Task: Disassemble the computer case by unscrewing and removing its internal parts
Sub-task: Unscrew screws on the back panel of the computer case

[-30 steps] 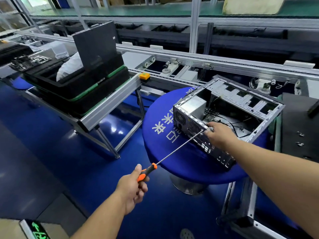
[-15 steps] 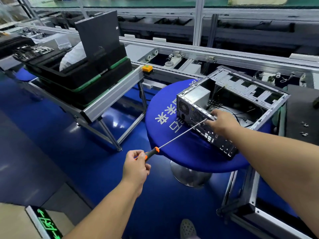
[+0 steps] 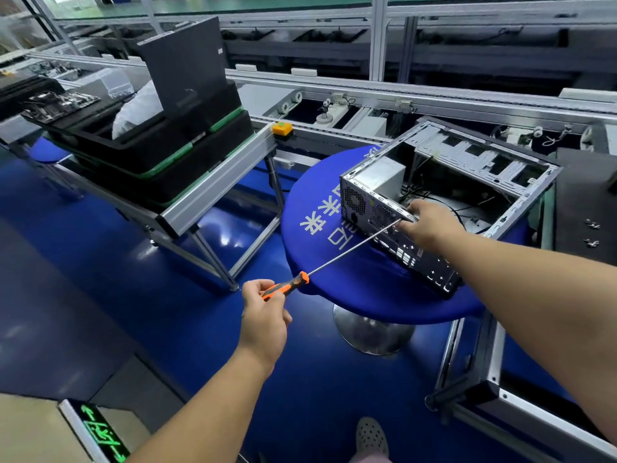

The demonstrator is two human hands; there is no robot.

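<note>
Left hand point(image 3: 263, 315) grips the screwdriver point(image 3: 337, 257), its shaft running up-right to the computer case point(image 3: 444, 195) rear; right hand point(image 3: 429, 223) grips the case edge beside the tip.

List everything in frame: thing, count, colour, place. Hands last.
computer case: 1, silver and black, open, on the round table
round table: 1, blue top, centre
screwdriver: 1, orange-black handle, tip at the case's rear panel
stacked trays: several, black with green, on the left rack
dark panel: 1, upright in the top tray
button box: 1, orange-yellow, rack corner
left hand: 1, grips the screwdriver handle
right hand: 1, at the case's rear edge by the tip
</note>
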